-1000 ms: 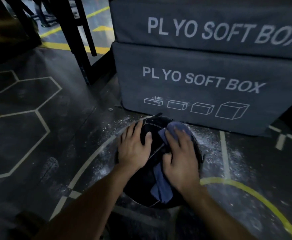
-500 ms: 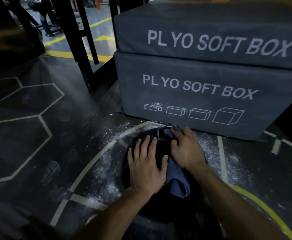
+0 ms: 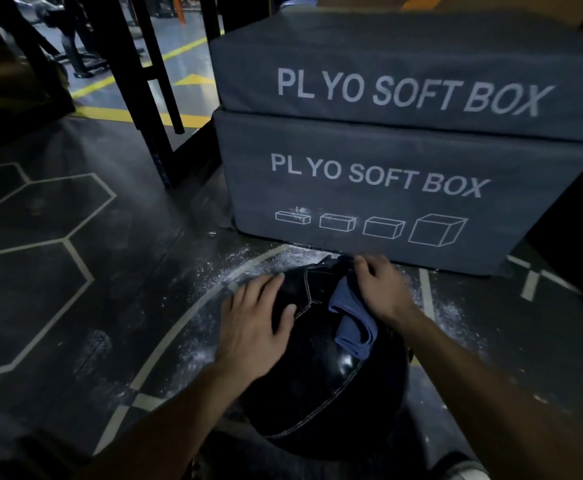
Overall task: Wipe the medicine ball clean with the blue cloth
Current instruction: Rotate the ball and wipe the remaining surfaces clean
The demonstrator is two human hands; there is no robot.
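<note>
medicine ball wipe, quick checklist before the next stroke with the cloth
1. Ball steadied: ok. The left hand lies flat, fingers spread, on the medicine ball.
2. Cloth under the wiping hand: ok. The right hand presses the blue cloth onto the ball's far upper side.
3. Cloth spread flat: not ok. It is bunched and folded, trailing behind the hand.
4. Room ahead: not ok. The lower plyo soft box sits just beyond the fingertips.
5. Floor around the ball clean: not ok. White powder is scattered on the floor.
6. Ball surface clean: cannot tell, too dark.
</note>
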